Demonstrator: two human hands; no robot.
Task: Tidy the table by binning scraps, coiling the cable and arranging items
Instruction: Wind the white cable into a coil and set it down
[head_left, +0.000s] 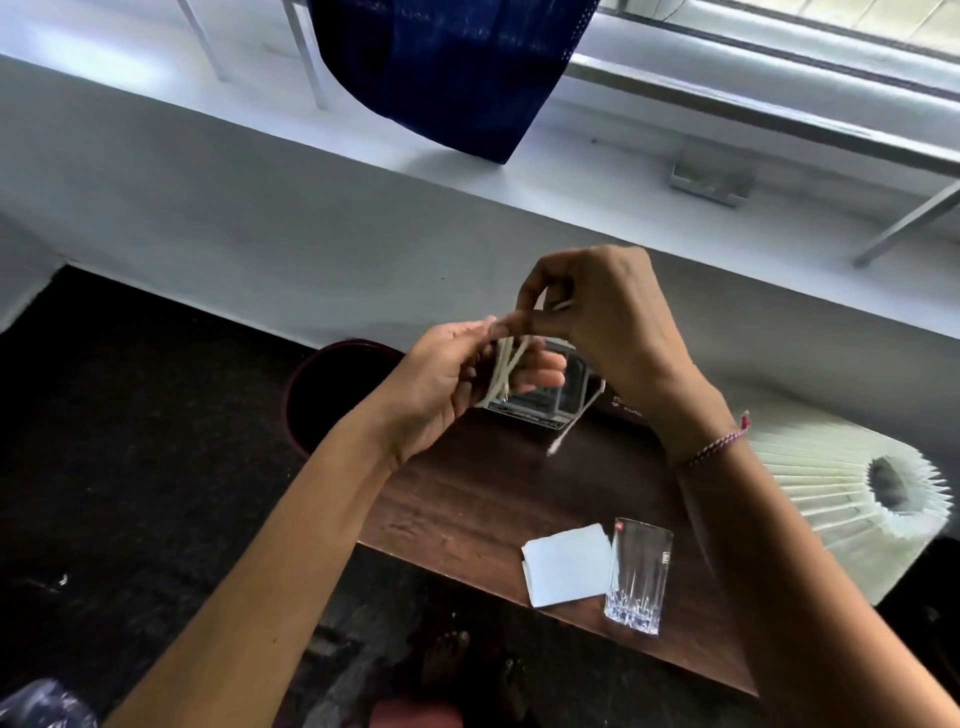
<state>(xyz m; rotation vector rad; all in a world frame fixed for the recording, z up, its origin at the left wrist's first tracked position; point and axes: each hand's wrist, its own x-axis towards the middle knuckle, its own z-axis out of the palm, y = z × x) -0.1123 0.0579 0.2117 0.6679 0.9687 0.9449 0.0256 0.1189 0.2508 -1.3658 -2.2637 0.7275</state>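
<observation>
Head view: left hand (441, 384), right hand (597, 317) grip cable (506, 371) coils.

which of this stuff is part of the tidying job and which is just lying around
Job:
cable, looped on the left hand, pinched by the right hand
bin
paper, glass and clear box on the table

Lying about:
lampshade
blue cloth

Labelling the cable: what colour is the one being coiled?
White: the thin cable looped in the left hand; head view.
</observation>
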